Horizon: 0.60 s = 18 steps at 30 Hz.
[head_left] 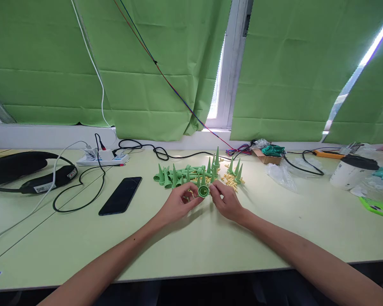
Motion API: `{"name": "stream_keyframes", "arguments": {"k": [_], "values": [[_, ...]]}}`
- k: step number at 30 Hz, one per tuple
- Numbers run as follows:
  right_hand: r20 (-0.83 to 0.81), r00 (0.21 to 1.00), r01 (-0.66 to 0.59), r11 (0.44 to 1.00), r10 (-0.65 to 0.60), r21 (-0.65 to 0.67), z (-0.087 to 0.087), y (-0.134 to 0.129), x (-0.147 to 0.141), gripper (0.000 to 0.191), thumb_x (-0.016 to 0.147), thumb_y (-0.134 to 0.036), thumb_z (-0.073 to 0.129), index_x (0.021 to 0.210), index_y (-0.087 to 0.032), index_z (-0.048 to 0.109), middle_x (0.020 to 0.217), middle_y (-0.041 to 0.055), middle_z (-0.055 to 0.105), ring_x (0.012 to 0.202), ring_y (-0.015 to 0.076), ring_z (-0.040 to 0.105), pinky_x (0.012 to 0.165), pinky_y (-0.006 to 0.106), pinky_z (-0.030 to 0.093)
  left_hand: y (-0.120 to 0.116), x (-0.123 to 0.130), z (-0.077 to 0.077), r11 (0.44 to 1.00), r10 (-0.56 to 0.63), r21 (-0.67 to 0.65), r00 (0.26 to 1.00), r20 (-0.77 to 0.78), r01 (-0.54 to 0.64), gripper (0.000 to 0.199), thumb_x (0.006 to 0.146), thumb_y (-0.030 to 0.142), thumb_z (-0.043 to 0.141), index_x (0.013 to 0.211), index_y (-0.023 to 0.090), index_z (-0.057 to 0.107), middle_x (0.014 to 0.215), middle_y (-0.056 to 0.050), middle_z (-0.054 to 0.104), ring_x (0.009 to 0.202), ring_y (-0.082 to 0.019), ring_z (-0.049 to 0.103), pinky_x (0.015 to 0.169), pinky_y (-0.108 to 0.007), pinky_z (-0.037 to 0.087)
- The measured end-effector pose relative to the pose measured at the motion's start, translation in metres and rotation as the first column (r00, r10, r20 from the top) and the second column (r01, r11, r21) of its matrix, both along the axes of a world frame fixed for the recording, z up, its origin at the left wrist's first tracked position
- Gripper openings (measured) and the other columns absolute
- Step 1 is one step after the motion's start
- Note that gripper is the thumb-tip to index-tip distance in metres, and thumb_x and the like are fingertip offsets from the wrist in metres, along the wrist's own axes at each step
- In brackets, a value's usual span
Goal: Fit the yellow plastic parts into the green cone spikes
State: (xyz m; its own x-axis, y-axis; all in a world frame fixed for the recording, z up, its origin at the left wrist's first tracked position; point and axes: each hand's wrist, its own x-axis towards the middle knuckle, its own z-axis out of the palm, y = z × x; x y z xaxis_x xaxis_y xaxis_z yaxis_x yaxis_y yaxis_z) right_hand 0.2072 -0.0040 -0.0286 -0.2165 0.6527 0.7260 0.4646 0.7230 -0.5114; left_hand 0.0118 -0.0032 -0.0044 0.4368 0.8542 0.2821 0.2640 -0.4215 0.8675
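My left hand point(180, 203) holds a green cone-shaped piece point(203, 191), its round open end turned toward me. Just right of that piece is my right hand point(226, 201), its fingers pressed together close to the rim; whatever they pinch is too small to make out. Behind both hands lies a pile of green cones and tubes point(174, 175), some standing point up. Small yellow pieces point(230, 180) are scattered behind my right hand, with a few green cones point(239, 174) upright among them.
On the table point(166, 255) at left are a black phone point(120, 196), a headset point(47, 178), cables and a power strip point(102, 159). At right are a small cardboard box point(267, 157), plastic bags point(282, 176), a lidded white cup point(351, 174) and a green phone case point(378, 207).
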Motion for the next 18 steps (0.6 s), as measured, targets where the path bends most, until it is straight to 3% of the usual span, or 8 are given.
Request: {"name": "stream_keyframes", "arguments": {"k": [3, 7, 14, 18], "values": [[-0.027, 1.000, -0.013, 1.000, 0.012, -0.022, -0.0001, -0.0002, 0.0001, 0.029, 0.103, -0.035, 0.035, 0.076, -0.023, 0.040, 0.056, -0.0049, 0.043, 0.050, 0.0122, 0.039, 0.054, 0.026, 0.033, 0.0015, -0.0007, -0.0006, 0.993, -0.077, -0.091, 0.997, -0.006, 0.076, 0.037, 0.087, 0.052, 0.061, 0.077, 0.017, 0.057, 0.058, 0.003, 0.054, 0.045, -0.008, 0.046, 0.043, -0.021, 0.037], [-0.048, 0.998, -0.039, 0.999, 0.038, -0.029, 0.0000, -0.0008, 0.0003, 0.027, 0.103, -0.034, 0.036, 0.079, -0.023, 0.043, 0.055, -0.0054, 0.045, 0.049, 0.0124, 0.041, 0.054, 0.026, 0.035, 0.0053, -0.0013, -0.0007, 0.963, -0.158, -0.211, 0.986, 0.044, 0.164, 0.047, 0.090, 0.059, 0.053, 0.079, 0.015, 0.061, 0.056, -0.001, 0.058, 0.041, -0.009, 0.049, 0.042, -0.022, 0.039], [-0.030, 0.998, -0.064, 0.998, 0.063, -0.017, -0.0003, -0.0011, 0.0016, 0.025, 0.103, -0.033, 0.037, 0.082, -0.022, 0.047, 0.055, -0.0054, 0.046, 0.049, 0.0121, 0.043, 0.054, 0.025, 0.036, 0.0086, 0.0003, -0.0018, 0.891, -0.170, -0.392, 0.969, 0.180, 0.229, 0.056, 0.089, 0.065, 0.051, 0.077, 0.012, 0.062, 0.054, -0.005, 0.060, 0.039, -0.011, 0.052, 0.038, -0.023, 0.041], [-0.012, 0.996, -0.088, 0.996, 0.088, 0.007, -0.0003, -0.0007, 0.0013, 0.023, 0.103, -0.031, 0.037, 0.084, -0.022, 0.049, 0.058, -0.0045, 0.049, 0.049, 0.0117, 0.043, 0.055, 0.025, 0.036, 0.0087, -0.0004, -0.0041, 0.865, -0.201, -0.421, 0.958, 0.204, 0.271, 0.055, 0.088, 0.065, 0.052, 0.078, 0.012, 0.060, 0.056, -0.005, 0.060, 0.043, -0.012, 0.055, 0.038, -0.021, 0.041]]}}
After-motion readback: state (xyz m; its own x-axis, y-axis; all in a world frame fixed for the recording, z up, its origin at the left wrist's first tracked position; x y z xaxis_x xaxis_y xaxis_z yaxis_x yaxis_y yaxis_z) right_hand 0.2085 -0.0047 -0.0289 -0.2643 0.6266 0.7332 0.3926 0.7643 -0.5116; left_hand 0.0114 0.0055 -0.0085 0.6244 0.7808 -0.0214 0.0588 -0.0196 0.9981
